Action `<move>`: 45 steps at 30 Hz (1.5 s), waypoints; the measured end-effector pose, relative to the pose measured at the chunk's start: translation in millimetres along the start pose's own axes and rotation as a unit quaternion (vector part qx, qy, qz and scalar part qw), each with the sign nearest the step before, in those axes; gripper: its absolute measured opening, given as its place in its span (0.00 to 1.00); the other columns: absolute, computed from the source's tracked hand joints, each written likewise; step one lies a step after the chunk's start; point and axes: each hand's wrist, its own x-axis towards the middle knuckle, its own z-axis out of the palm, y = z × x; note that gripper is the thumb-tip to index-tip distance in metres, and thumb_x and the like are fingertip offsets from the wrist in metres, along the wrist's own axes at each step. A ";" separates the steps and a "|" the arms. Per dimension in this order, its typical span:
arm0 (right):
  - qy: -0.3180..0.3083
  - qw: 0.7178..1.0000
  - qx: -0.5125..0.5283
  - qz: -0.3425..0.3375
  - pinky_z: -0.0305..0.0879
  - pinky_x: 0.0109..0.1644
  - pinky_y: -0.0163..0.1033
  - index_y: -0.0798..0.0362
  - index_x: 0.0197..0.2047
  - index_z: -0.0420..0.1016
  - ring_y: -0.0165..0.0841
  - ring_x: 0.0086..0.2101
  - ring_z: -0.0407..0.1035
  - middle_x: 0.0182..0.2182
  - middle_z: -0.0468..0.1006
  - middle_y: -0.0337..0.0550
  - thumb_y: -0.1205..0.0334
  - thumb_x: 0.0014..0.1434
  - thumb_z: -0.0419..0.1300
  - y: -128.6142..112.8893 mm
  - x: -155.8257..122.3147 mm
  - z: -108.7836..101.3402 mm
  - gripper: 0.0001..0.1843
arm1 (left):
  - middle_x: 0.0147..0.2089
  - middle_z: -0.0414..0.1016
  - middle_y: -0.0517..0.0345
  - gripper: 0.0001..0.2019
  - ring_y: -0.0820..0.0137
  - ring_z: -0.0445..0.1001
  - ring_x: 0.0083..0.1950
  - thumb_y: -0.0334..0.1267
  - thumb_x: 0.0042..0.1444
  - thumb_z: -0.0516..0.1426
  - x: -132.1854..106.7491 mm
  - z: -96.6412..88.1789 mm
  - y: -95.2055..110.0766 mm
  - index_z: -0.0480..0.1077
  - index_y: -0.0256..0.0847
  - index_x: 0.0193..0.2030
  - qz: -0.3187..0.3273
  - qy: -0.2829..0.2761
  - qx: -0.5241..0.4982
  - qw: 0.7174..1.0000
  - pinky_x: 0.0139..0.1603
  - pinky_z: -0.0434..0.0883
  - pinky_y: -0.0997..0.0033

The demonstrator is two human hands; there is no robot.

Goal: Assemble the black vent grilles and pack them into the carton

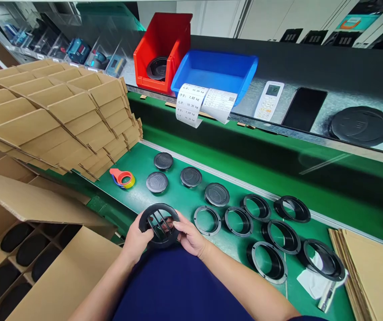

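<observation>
From the head view I see a green table beside stacked cardboard dividers; the left hand and right hand both grip one black slotted grille above the table's edge; four dark round caps and seven black rings lie beyond it.

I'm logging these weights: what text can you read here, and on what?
"7.82 kg": printed paper slip
"10.35 kg": same slip
"7.02 kg": same slip
Second paper slip: print too small to read
Remote control: display too blurred to read
</observation>
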 end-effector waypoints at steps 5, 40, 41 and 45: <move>-0.047 0.996 -0.055 -0.050 0.57 0.56 0.44 0.46 0.58 0.66 0.37 0.48 0.66 0.46 0.74 0.41 0.61 0.49 0.66 -2.7 -0.3 -1.5 0.32 | 0.62 0.67 0.48 0.36 0.55 0.65 0.62 0.37 0.46 0.65 -1.0 -9.1 -2.7 0.59 0.40 0.63 0.023 -0.072 -0.024 0.997 0.63 0.62 0.57; -0.139 0.980 -0.136 0.035 0.47 0.66 0.48 0.46 0.61 0.63 0.37 0.58 0.59 0.58 0.68 0.42 0.60 0.50 0.68 9.2 37.9 32.6 0.35 | 0.68 0.57 0.43 0.48 0.52 0.57 0.67 0.41 0.47 0.66 -23.4 -72.4 -34.4 0.43 0.43 0.70 0.031 -0.091 -0.083 0.992 0.67 0.53 0.48; -0.140 0.981 -0.128 0.041 0.47 0.66 0.48 0.46 0.61 0.63 0.38 0.58 0.59 0.59 0.67 0.42 0.60 0.49 0.68 8.2 38.4 33.1 0.36 | 0.67 0.57 0.43 0.48 0.53 0.57 0.67 0.41 0.47 0.65 -24.0 -72.7 -32.3 0.42 0.43 0.70 0.037 -0.090 -0.058 0.994 0.68 0.53 0.49; -0.149 0.982 -0.107 0.048 0.46 0.66 0.47 0.46 0.61 0.64 0.37 0.59 0.59 0.59 0.66 0.41 0.62 0.47 0.68 3.3 38.0 34.3 0.37 | 0.69 0.55 0.42 0.49 0.53 0.55 0.68 0.43 0.48 0.65 -26.2 -72.6 -25.5 0.40 0.42 0.71 0.046 -0.080 0.010 0.996 0.68 0.53 0.49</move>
